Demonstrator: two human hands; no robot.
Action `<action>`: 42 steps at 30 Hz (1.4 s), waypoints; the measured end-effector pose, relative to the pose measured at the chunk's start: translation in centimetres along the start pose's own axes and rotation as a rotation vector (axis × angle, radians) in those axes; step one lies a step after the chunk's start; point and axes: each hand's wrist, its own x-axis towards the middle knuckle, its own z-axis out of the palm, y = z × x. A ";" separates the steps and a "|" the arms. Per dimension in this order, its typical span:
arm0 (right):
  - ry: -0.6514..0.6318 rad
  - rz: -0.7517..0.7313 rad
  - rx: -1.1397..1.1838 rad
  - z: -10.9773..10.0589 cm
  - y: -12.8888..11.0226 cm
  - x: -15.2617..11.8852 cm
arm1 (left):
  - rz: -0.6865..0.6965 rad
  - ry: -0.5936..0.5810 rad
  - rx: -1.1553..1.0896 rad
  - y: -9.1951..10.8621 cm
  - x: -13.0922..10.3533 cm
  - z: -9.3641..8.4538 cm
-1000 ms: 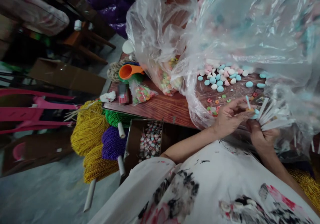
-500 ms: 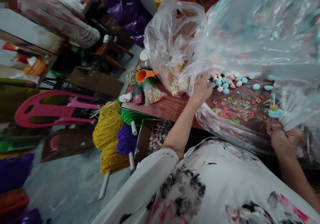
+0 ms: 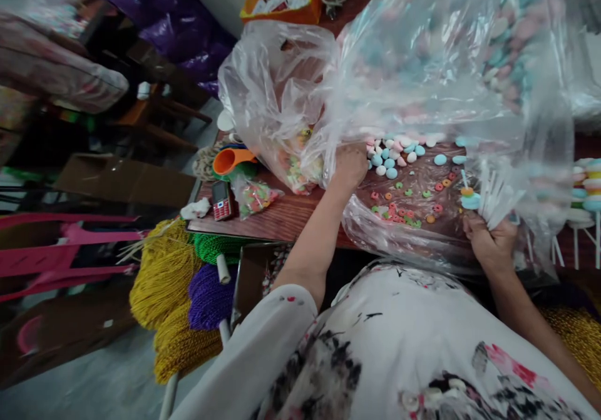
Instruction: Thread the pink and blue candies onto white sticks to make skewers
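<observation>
Against the clear plastic bag (image 3: 282,88), my left hand (image 3: 350,164) reaches down at the table, its fingers mostly hidden under the film. Small ring-shaped beads show inside that bag. My right hand (image 3: 491,238) is closed around a bunch of white sticks (image 3: 498,191). One upright stick beside the bunch carries an orange piece and a pale blue piece (image 3: 470,201). Between my hands, pink, white and blue egg-shaped pieces (image 3: 390,173) spill from a large clear bag (image 3: 422,51). Nearer me, coloured rings (image 3: 404,216) lie scattered on plastic film.
An orange scoop (image 3: 230,161), a mobile phone (image 3: 221,201) and a small bag of rings (image 3: 256,196) sit at the table's left end. Yellow cord bundles (image 3: 164,276) and a purple one (image 3: 211,298) stand below. Stacked pieces on sticks (image 3: 589,185) are at far right.
My view has swung right, so the scene sits farther left. My left hand's fingers are more covered by plastic than before. The right hand keeps its hold on the sticks.
</observation>
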 end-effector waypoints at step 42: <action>0.092 -0.029 -0.023 0.3 0.4 0.1 | 0.573 -0.026 0.055 12.5 5.5 0.4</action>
